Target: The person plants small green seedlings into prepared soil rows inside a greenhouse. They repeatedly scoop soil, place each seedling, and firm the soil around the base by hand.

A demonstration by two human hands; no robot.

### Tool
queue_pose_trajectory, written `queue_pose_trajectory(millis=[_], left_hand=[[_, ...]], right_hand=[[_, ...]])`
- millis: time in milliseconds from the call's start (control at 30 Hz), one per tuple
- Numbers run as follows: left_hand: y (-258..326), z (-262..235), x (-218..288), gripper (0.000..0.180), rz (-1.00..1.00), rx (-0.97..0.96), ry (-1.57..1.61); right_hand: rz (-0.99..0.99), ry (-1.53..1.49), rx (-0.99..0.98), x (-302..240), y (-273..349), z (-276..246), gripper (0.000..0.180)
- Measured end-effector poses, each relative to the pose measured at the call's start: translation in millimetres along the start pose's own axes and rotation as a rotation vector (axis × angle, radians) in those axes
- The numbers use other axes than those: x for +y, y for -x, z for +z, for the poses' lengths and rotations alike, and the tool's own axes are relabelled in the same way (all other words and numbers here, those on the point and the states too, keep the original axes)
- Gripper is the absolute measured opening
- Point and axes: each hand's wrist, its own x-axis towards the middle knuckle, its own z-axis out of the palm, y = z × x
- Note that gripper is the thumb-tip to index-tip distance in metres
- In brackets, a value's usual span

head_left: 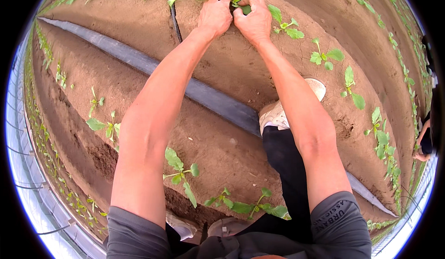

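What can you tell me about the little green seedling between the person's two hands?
The seedling is small, with a few bright green leaves. It stands in dry brown soil on a raised bed. The left hand and right hand press in on either side, their fingers at its base, hiding the stem. One leaf shows between the thumbs.

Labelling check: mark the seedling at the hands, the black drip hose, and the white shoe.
seedling (237,0), head view, leaves between the hands
black drip hose (208,97), head view, mid-length
white shoe (274,115), head view, toe
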Motion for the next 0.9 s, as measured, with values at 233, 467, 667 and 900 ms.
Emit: queue_pose_trajectory(millis=[233, 467, 667, 900], left_hand=[[6.6, 11.9, -2.5, 0.038, -0.045, 0.072, 0.128], [25.3, -22.5, 7.2, 0.043, -0.073, 0.057, 0.092], [133.7, -163.0, -28.4, 0.04, -0.137, -0.038, 0.486], [348.6, -384.3, -182.7, 0.033, -0.443, 0.361, 0.248]], right_hand=[[-0.044, 0.029, 0.023, -2.3, 1.5, 2.5, 0.021], [-0.037, -0.009, -0.006, -7.4, 2.5, 2.2, 0.024], [0.0, 0.144, -0.141, -9.6, 6.2, 10.7, 0.037], [-0.307, 0.601, -0.342, -62.1, 10.0, -65.6, 0.05]])
